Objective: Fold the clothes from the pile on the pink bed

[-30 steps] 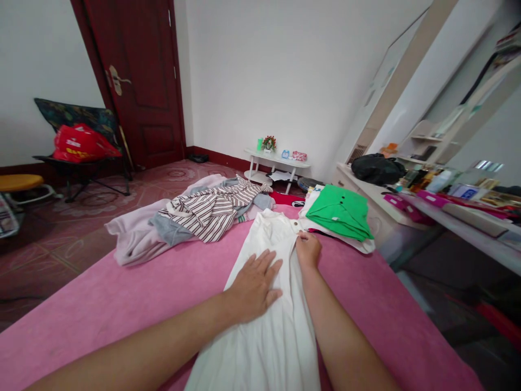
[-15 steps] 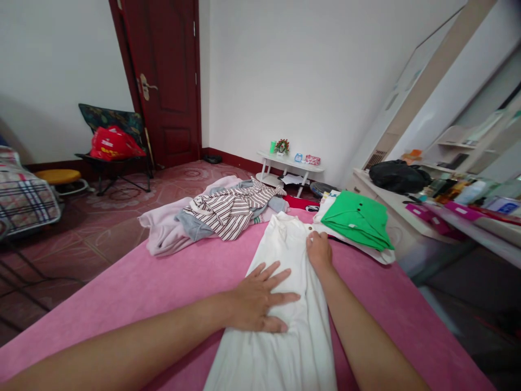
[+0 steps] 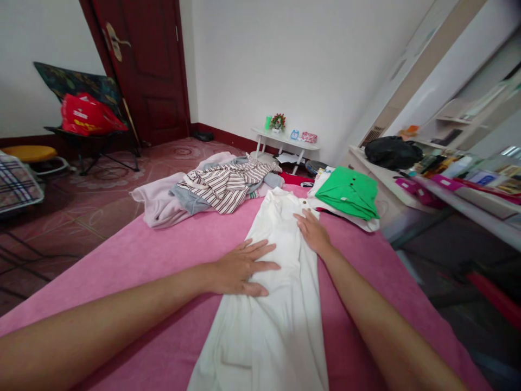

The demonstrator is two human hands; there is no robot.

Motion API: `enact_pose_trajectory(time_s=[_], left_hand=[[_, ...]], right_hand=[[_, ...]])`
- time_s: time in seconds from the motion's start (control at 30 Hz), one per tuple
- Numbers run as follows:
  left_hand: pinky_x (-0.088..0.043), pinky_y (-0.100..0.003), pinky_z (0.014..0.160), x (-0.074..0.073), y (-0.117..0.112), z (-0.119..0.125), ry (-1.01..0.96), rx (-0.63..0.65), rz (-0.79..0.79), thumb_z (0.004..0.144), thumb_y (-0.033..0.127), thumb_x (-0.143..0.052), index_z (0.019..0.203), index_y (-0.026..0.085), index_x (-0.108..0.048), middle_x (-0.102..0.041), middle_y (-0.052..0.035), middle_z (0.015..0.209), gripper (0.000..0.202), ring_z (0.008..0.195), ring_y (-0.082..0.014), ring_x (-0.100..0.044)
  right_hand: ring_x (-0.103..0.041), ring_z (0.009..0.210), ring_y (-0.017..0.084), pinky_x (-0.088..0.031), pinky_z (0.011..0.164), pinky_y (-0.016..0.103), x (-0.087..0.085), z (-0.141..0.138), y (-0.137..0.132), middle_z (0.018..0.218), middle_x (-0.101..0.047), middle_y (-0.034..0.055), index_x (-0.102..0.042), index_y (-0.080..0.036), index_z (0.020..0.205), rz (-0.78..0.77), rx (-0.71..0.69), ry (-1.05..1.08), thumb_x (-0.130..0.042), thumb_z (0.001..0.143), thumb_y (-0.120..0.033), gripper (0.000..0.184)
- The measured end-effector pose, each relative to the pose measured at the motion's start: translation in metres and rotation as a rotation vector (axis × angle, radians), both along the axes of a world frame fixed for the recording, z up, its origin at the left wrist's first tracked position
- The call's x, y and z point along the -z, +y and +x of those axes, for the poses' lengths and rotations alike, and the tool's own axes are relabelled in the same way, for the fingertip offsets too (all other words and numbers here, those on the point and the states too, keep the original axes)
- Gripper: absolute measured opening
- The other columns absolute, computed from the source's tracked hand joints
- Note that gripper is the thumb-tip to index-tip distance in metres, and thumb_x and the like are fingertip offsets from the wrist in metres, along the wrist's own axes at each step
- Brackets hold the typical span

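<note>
A long white garment (image 3: 285, 320), with a brown button at its far end, lies lengthwise on the pink bed cover (image 3: 134, 296). My left hand (image 3: 242, 267) rests flat on the middle of the garment with its fingers spread. Farther up, near the button, my right hand (image 3: 312, 229) lies on the garment's right edge. Its fingers are stretched out, and it does not grip the cloth. Wrinkles run along the lower part of the garment.
A loose heap with a striped shirt (image 3: 228, 187) lies beyond on the left. At the far right is a pile topped by a folded green shirt (image 3: 348, 191). A dresser (image 3: 362, 163) with a black bag (image 3: 393, 152) stands along the right side.
My right hand has opened from a closed grip near the button and come slightly down the edge. The left hand stays flat on the cloth. The camera has tilted down.
</note>
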State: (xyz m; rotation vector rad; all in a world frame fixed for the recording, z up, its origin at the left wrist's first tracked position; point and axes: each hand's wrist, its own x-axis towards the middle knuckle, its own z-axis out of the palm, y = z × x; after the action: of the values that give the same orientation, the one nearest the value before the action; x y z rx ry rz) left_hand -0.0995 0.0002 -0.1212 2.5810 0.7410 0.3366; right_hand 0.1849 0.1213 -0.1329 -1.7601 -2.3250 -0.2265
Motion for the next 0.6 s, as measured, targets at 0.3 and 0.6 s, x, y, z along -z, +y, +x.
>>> enact_pose_trajectory(time_s=[0.3,0.6], left_hand=[[-0.019,-0.041,0.112,-0.008,-0.009,-0.032,-0.069,0.043,-0.07,0.089,0.047,-0.046,0.131,0.029,-0.048,-0.025,-0.0057,0.151,0.046,0.139,-0.0253,-0.022],[-0.044,-0.03,0.092,-0.017,-0.04,-0.037,-0.172,0.042,-0.08,0.08,0.031,-0.063,0.098,0.021,-0.065,-0.055,-0.009,0.119,0.02,0.104,-0.0199,-0.056]], right_hand=[[-0.035,0.131,0.02,-0.033,0.105,0.035,-0.012,-0.001,-0.067,0.145,-0.036,0.0073,-0.049,-0.021,0.13,-0.102,-0.152,0.051,-0.044,0.081,-0.008,0.051],[-0.051,0.116,0.02,-0.045,0.097,0.038,-0.016,-0.026,-0.157,0.128,-0.053,0.0084,-0.063,-0.025,0.112,-0.065,-0.472,0.326,-0.043,0.087,-0.014,0.033]])
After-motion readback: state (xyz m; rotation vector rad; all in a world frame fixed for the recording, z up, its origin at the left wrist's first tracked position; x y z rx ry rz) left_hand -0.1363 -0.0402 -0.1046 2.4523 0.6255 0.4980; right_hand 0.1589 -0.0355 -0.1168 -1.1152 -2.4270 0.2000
